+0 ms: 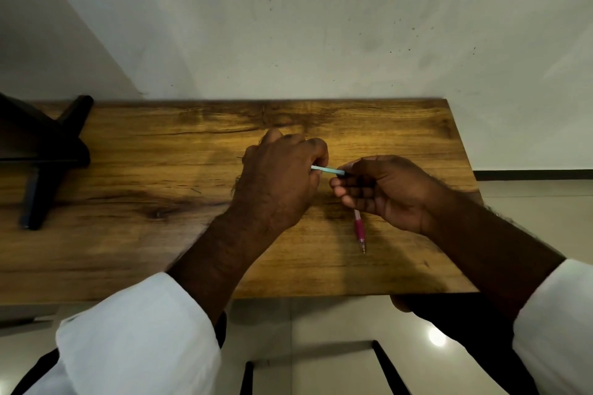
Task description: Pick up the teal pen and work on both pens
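Thin pale blue stick spans between my hands above mid tabletop: left hand curled round one end, right hand pinching the other. Pink pen lies just under my right hand. Wood tabletop butts a scuffed wall; black stand far left; open wood left and near edge.

The bench was grained, satin wood; the pen glossy plastic; the floor shiny tile.
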